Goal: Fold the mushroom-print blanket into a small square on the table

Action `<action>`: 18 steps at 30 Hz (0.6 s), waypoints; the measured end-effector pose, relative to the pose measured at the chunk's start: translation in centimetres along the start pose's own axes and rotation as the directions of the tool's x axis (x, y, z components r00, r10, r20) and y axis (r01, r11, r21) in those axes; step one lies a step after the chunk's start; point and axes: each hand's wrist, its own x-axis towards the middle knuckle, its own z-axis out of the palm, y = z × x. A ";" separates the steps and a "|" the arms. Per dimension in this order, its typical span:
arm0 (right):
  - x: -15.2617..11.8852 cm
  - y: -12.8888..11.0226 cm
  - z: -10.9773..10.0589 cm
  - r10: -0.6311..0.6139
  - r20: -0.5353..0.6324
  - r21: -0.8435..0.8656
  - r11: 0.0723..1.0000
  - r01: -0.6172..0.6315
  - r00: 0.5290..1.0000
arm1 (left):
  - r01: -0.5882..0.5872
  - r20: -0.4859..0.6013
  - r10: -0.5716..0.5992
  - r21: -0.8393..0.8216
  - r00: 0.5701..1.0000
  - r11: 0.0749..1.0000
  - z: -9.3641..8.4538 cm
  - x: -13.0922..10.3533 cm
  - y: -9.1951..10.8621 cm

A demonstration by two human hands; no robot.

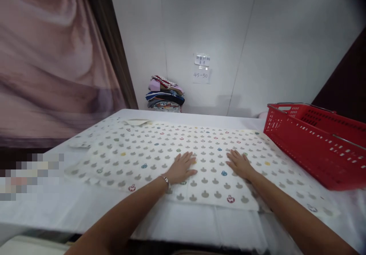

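A white cloth printed with small grey, red, blue and yellow mushroom shapes [204, 178] lies spread over the table. It looks like a garment laid flat, with sleeve-like parts reaching out to the left. My left hand [180, 168] rests flat on its middle, fingers apart, with a bracelet at the wrist. To the right, my right hand [239, 164] also lies palm down on the cloth, fingers spread. Neither hand grips anything. Part of the cloth under my right forearm is hidden.
A red plastic basket [303, 152] stands at the table's right side. Beyond the far edge rises a stack of folded clothes [166, 94]. Paper notes [201, 75] hang on the white wall. At left hangs a pinkish curtain [51, 64]. White sheeting covers the table [94, 205].
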 end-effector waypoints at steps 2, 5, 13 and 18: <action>-1.4 -0.4 0.2 -0.015 -0.025 -0.014 1.000 0.015 1.000 | 0.010 -0.041 -0.009 0.019 0.999 1.000 0.0 -1.6 -0.1; -3.9 -0.8 0.7 -0.031 -0.015 -0.003 1.000 0.031 0.999 | 0.051 -0.061 -0.048 0.050 0.997 0.997 0.3 -4.7 -0.7; -7.7 -0.9 0.8 0.035 -0.088 0.076 0.997 -0.029 0.995 | 0.359 -0.225 -0.321 0.153 0.920 0.921 -0.4 -10.4 -3.5; -13.0 2.2 2.2 0.008 -0.118 0.011 1.000 -0.007 0.993 | 0.621 -0.280 -0.567 0.164 0.775 0.767 -1.4 -16.8 -7.9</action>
